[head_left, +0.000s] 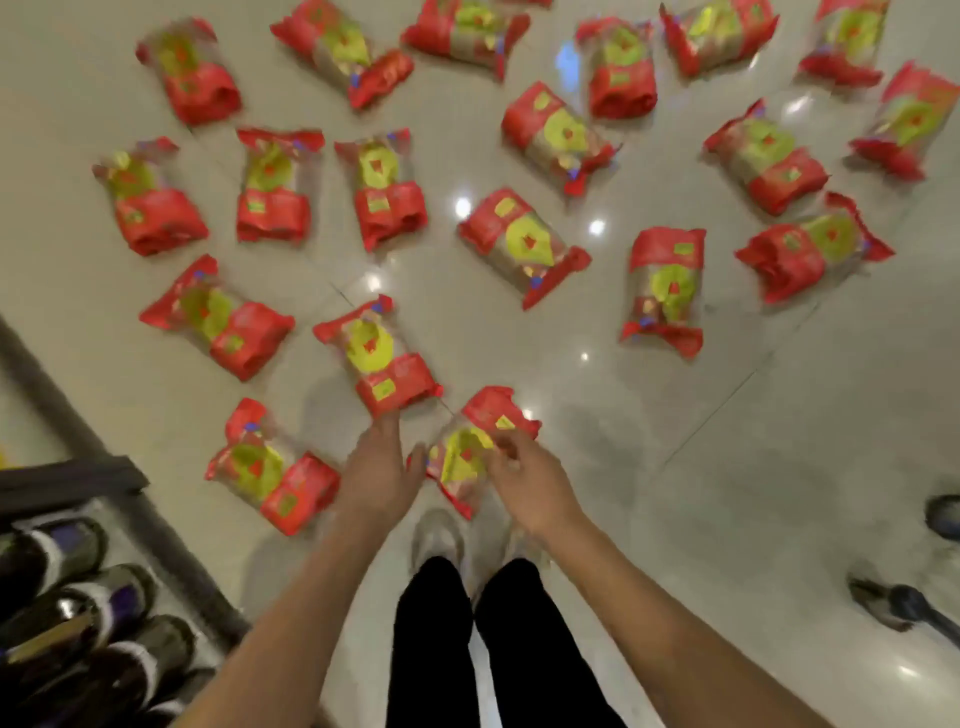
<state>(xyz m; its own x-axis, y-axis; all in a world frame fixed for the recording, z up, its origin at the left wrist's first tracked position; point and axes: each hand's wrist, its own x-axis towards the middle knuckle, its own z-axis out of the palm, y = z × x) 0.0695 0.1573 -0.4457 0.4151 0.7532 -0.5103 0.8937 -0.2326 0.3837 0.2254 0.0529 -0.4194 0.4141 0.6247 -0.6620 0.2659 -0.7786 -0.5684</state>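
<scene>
Shoes (441, 540): pale, side by side, 6 o'clock.
Right hand (524, 480): fingers curled, pinching the held packet's right edge.
Left hand (379, 470): fingers straight, spread, beside its left edge.
Held packet (462, 457): red-yellow, between both hands, 12 o'clock of the shoes.
Floor packets (376, 358): alike, scattered from 9 to 3 o'clock; the nearest lies just past the left fingertips.
Bottles (78, 613): dark, 8 o'clock.

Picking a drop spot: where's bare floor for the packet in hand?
Widest bare floor lies right of the held packet, this side of the upright packet and left of the dark objects. A smaller gap sits just ahead of the right hand, before the tilted packet. Crowded: upper rows and the left side beyond the left hand.
</scene>
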